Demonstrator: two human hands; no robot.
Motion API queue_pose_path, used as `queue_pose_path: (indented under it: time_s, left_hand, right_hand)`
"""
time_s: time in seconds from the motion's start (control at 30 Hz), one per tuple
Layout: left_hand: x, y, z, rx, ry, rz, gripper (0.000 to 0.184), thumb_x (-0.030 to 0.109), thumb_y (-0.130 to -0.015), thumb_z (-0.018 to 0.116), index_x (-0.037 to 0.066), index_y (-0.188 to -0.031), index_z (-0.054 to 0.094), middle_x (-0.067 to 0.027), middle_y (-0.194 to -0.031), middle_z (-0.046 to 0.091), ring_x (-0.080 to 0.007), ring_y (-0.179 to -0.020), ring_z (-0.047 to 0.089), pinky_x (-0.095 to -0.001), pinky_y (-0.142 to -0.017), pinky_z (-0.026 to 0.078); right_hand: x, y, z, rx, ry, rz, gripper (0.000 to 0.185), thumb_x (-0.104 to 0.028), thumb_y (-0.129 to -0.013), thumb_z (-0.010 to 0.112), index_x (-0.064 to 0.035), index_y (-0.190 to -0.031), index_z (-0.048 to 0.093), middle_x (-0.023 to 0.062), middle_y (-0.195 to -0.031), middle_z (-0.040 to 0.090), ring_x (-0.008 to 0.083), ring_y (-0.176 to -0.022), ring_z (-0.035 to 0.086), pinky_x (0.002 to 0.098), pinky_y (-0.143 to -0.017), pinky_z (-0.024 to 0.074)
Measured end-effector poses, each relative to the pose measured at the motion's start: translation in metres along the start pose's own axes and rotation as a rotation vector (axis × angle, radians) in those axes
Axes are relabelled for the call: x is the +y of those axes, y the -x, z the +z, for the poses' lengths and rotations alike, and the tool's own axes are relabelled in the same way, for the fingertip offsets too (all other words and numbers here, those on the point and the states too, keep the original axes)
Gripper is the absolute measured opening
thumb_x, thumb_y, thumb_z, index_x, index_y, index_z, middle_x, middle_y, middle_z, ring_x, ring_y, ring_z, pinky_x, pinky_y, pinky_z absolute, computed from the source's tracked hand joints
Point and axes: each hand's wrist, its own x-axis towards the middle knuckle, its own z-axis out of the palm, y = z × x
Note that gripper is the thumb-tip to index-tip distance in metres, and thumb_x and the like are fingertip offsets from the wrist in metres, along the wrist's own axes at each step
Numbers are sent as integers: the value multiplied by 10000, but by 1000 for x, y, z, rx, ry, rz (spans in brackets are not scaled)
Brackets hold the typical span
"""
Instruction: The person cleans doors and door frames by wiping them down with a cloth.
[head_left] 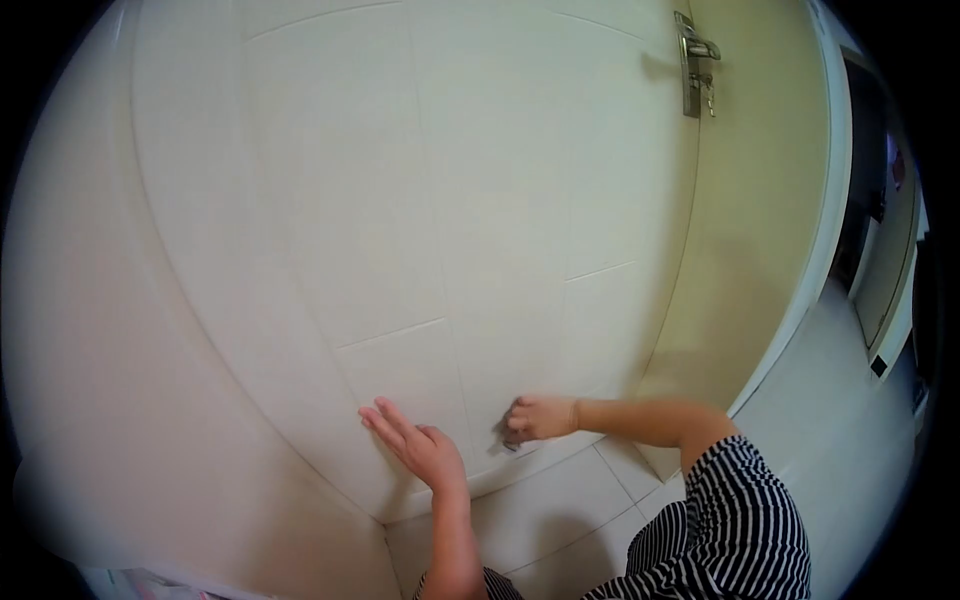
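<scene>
A white door (pixel 500 200) with shallow panel grooves fills most of the head view. My left hand (pixel 425 450) is raised at the door's lower part, its fingers stretched out and holding nothing. Whether its fingertips touch the surface I cannot tell. My right hand (pixel 541 418) is closed low on the door, to the right of my left hand. A small greyish thing (pixel 511 446) shows at its fingers, partly hidden and blurred; its kind is not clear.
A metal door handle (pixel 692 65) with keys hanging from its lock is at the upper right. Pale floor tiles (pixel 540 510) lie below the door. A white wall (pixel 120 350) stands on the left, and a cream door frame (pixel 765 200) on the right.
</scene>
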Motion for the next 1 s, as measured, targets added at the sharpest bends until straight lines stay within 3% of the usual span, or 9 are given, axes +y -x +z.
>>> queue_pose_path:
  time_s: [0.17, 0.27, 0.37, 0.4, 0.5, 0.63, 0.77, 0.9, 1.0]
  left_hand:
    - [-10, 0, -1, 29, 24, -13, 794, -112, -793, 429, 55, -1541, 225, -218, -1613, 104, -393, -1490, 108, -446, -1198, 148]
    - [-5, -1, -1, 51, 70, -43, 802, -117, -787, 425, 63, -1543, 229, -216, -1615, 102, -390, -1493, 103, -443, -1197, 147]
    - [0, 2, -5, 66, 126, -78, 808, -122, -780, 421, 66, -1544, 232, -212, -1617, 101, -385, -1496, 97, -435, -1196, 144]
    - [2, 4, -5, 68, 163, -83, 812, -123, -776, 421, 65, -1543, 234, -210, -1618, 101, -381, -1498, 93, -430, -1195, 140]
    - [15, 4, -12, 60, 197, -107, 812, -125, -773, 421, 64, -1542, 240, -206, -1620, 99, -371, -1501, 88, -419, -1194, 134]
    - [11, 5, -10, 61, 205, -102, 809, -128, -771, 415, 63, -1539, 250, -203, -1621, 103, -358, -1505, 85, -416, -1194, 129]
    - [9, 5, -16, 60, 211, -72, 785, -130, -787, 407, 61, -1535, 264, -203, -1618, 114, -360, -1503, 93, -415, -1186, 160]
    - [16, -7, -23, 50, 259, -82, 773, -128, -777, 373, 69, -1522, 303, -202, -1609, 158, -354, -1496, 135, -413, -1192, 148]
    - [10, -7, -23, 24, 333, -124, 744, -119, -784, 374, 68, -1504, 346, -195, -1609, 170, -337, -1495, 153, -409, -1192, 155]
  right_hand:
    - [95, -75, -150, 173, 222, 60, 357, -212, -844, 582, -252, -1196, 632, 0, -805, 479, 169, -738, 514, 361, -606, 389]
    - [154, -108, -275, 446, 710, 107, 500, -216, -752, 701, -302, -1240, 639, -23, -880, 582, 153, -815, 571, 333, -628, 407]
    - [215, -128, -372, 786, 776, 289, 283, -205, -784, 674, -272, -1058, 689, 54, -855, 662, 256, -767, 644, 424, -553, 471]
    - [199, -132, -409, 729, 498, 693, 362, -268, -895, 494, -128, -1183, 662, 251, -1106, 586, 406, -1007, 595, 456, -925, 474]
    - [219, -148, -451, 1181, 481, 1106, 354, -222, -895, 492, -130, -1189, 666, 242, -1118, 582, 390, -1002, 607, 459, -914, 481]
    - [201, -182, -410, 1213, 473, 882, 334, -185, -883, 507, -129, -1168, 673, 227, -1057, 606, 377, -988, 610, 470, -875, 490]
    - [164, -174, -290, 1044, 676, 337, 290, -170, -708, 714, -247, -988, 710, 72, -719, 568, 271, -620, 561, 404, -481, 406]
    - [71, -135, -169, 590, 331, 333, 433, -196, -785, 642, -266, -1212, 627, 25, -711, 463, 198, -610, 469, 376, -493, 309]
    - [3, -98, -67, 133, 133, 235, 410, -214, -858, 535, -255, -1264, 576, 11, -826, 459, 179, -750, 489, 365, -611, 379]
